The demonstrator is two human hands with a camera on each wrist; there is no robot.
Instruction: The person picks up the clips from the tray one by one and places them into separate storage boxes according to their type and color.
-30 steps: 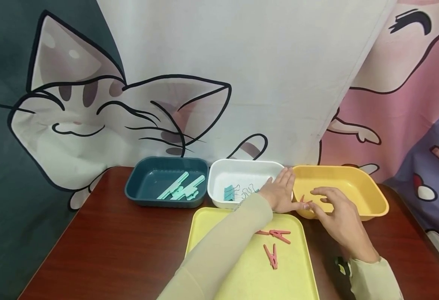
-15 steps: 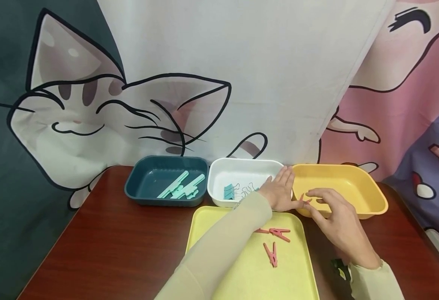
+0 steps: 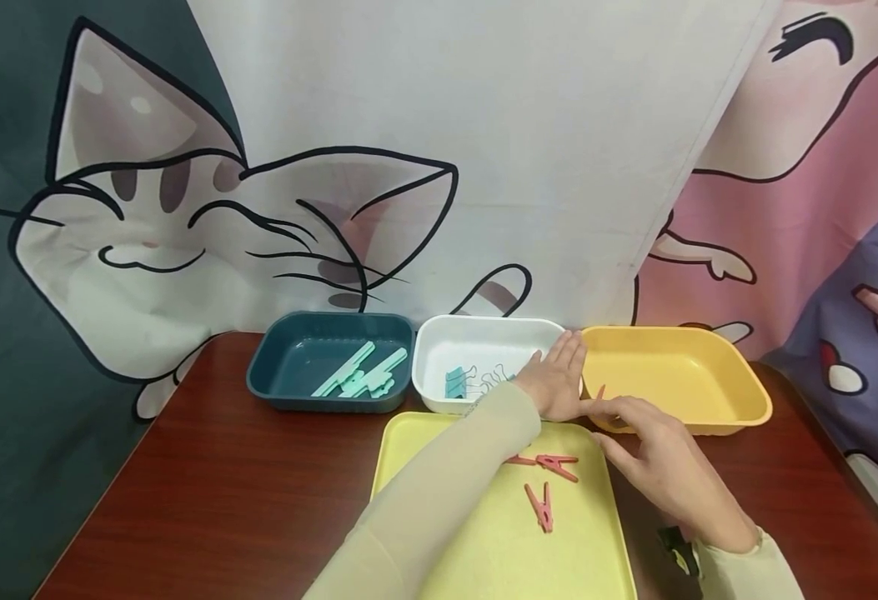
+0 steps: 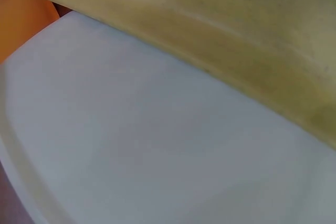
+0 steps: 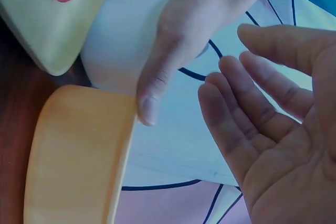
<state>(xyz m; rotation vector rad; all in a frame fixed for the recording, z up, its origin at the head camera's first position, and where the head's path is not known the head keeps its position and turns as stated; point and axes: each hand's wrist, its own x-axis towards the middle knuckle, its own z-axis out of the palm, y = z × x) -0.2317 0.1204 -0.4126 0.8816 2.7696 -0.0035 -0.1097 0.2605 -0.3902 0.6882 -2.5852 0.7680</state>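
Observation:
My left hand [image 3: 554, 383] lies across the right end of the white basin [image 3: 439, 333], fingers straight. Its thumb reaches the left rim of the yellow basin [image 3: 746, 383], as the right wrist view shows. My right hand [image 3: 656, 458] hovers at the front left corner of that basin, fingers loosely bent, nothing between them. Inside the corner a bit of a pink clothespin [image 3: 601, 392] shows, mostly hidden by the hands. Pink clothespins [image 3: 539, 507] lie on the yellow tray [image 3: 529, 567], one partly covered by my left sleeve. The left wrist view shows basin wall and tray, no hand.
Teal binder clips [image 3: 456, 383] lie in the white basin. To its left, a dark teal basin [image 3: 273, 392] holds several mint-green clips [image 3: 367, 375]. All three basins stand in a row at the table's [image 3: 206, 475] back edge, before a printed cloth [image 3: 559, 125].
My right hand has drawn slightly down and left from the yellow basin's inside to its front corner, fingers closer to my left thumb. My left hand stays in place.

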